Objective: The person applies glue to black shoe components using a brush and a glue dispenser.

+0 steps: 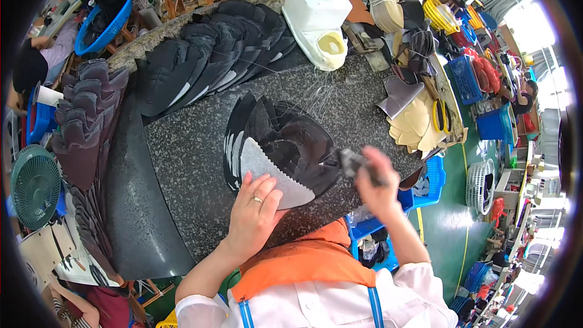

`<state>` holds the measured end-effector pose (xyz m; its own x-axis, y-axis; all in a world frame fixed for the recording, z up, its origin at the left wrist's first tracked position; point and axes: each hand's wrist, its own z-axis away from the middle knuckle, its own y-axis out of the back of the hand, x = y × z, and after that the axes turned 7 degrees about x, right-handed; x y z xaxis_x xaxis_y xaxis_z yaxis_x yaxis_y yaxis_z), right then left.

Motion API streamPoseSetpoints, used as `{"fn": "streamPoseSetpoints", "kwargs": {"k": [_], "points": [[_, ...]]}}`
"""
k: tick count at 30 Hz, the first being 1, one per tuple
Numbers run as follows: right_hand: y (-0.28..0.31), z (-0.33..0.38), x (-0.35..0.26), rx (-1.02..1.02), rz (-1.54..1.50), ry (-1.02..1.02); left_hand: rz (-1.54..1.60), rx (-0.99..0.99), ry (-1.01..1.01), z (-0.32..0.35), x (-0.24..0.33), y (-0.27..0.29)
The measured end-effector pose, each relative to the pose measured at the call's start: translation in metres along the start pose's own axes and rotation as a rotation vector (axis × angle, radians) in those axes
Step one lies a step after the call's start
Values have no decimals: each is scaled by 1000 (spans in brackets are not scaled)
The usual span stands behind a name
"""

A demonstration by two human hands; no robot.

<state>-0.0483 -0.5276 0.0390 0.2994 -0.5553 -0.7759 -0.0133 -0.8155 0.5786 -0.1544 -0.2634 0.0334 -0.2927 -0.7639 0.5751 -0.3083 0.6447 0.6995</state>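
A stack of black shoe uppers (297, 140) lies on the speckled dark worktop (188, 164) in front of me. The top one shows a pale grey lining piece (273, 179) with a zigzag edge. My left hand (255, 209) grips the near edge of this upper, fingertips pressed on the grey lining. In my right hand (378, 183), closed just right of the uppers, is a blurred tool with a grey metal end (351, 163). Its metal end is close to the uppers' right edge. Motion blur hides the tool's exact kind.
A white sewing-machine head (319, 12) stands at the far side, loose threads below it. Black uppers (212, 48) overlap at the far left, with maroon pieces (91, 127) beyond. Yellow-handled scissors (441, 115) lie on beige pieces at right. Blue bins (432, 182) stand below the worktop.
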Motion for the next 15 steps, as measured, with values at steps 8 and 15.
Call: {"fn": "streamPoseSetpoints", "kwargs": {"k": [8,15], "points": [[-46,-227,17,124,355,334,22,-241,-37,-27,8,27],[-51,-233,25,0,389,429,177,541,124,-44,-26,94]]}}
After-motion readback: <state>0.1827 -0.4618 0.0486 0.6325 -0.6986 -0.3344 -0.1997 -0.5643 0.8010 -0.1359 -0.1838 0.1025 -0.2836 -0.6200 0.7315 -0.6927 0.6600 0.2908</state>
